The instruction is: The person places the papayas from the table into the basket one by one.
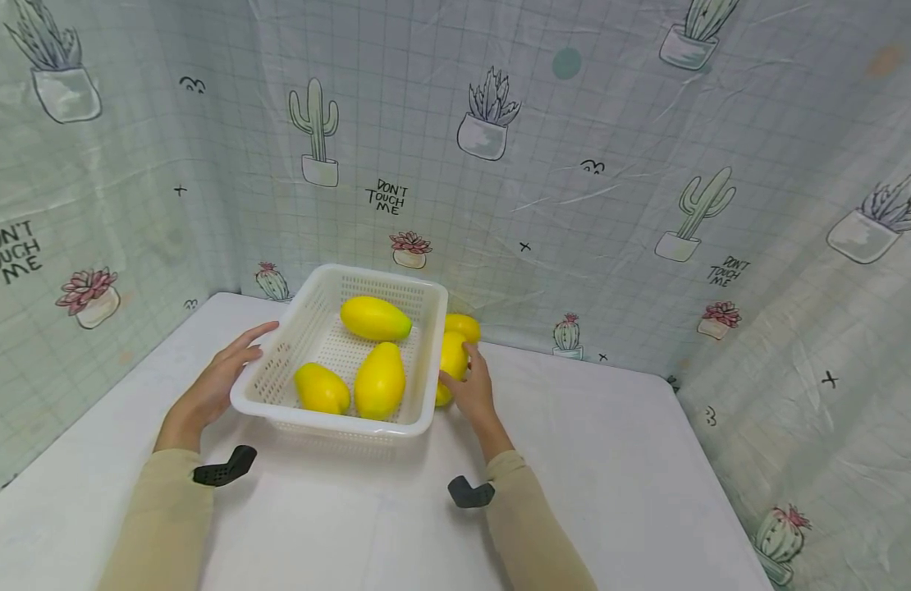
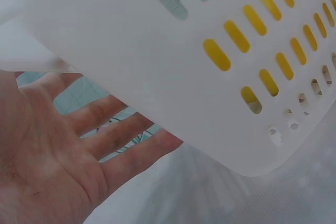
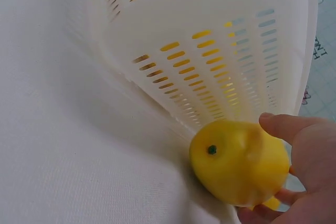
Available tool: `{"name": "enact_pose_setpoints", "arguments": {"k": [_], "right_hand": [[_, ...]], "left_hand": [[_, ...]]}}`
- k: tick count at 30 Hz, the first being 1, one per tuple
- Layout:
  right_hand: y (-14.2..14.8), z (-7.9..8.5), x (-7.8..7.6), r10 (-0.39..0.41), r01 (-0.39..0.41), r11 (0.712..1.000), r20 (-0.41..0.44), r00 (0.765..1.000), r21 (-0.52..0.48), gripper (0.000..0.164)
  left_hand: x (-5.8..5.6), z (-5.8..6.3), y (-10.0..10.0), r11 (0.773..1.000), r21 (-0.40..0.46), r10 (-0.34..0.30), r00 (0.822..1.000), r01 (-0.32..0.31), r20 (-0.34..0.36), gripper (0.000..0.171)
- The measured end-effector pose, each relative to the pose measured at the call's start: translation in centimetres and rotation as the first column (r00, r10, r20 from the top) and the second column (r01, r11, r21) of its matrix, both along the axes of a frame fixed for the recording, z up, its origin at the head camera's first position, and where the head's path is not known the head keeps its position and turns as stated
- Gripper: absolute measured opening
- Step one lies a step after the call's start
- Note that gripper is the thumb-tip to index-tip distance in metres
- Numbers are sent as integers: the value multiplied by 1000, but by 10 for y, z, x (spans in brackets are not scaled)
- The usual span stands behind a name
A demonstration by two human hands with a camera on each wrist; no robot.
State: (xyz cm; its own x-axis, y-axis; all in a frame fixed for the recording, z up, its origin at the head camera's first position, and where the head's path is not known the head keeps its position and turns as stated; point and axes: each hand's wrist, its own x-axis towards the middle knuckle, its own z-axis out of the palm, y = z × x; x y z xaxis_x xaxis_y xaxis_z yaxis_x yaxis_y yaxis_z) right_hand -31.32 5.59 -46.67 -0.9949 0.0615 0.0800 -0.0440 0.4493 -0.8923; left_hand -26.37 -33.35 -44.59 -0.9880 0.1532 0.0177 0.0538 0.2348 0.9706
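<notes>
A white slotted plastic basket (image 1: 315, 417) stands on the table and holds three smooth yellow fruits: one with a green tip (image 1: 374, 318) at the back, a pear-shaped one (image 1: 380, 384) and a smaller one (image 1: 322, 389) in front. My left hand (image 1: 217, 384) rests against the basket's left side, fingers extended; in the left wrist view the fingertips meet the basket wall (image 2: 136, 51). Outside the right wall, my right hand (image 1: 472, 394) holds a yellow fruit (image 3: 236, 161) with a dark green stem spot, thumb above and fingers below. Part of that fruit hides behind the basket.
Beside the basket's right wall, another yellow fruit (image 1: 464, 327) lies farther back, and a yellow patch (image 1: 442, 396) shows nearer me. The white table (image 1: 596, 460) extends right and forward. A curtain (image 1: 559, 205) printed with cacti hangs behind and at both sides.
</notes>
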Motion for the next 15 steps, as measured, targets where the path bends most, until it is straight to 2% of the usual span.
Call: {"name": "enact_pose_setpoints", "arguments": {"k": [15], "right_hand": [[-3,1,3,34,-34,999,12,999,9,87]], "left_hand": [[1,2,0,1000,-6,14,999,-13,36,52]]}}
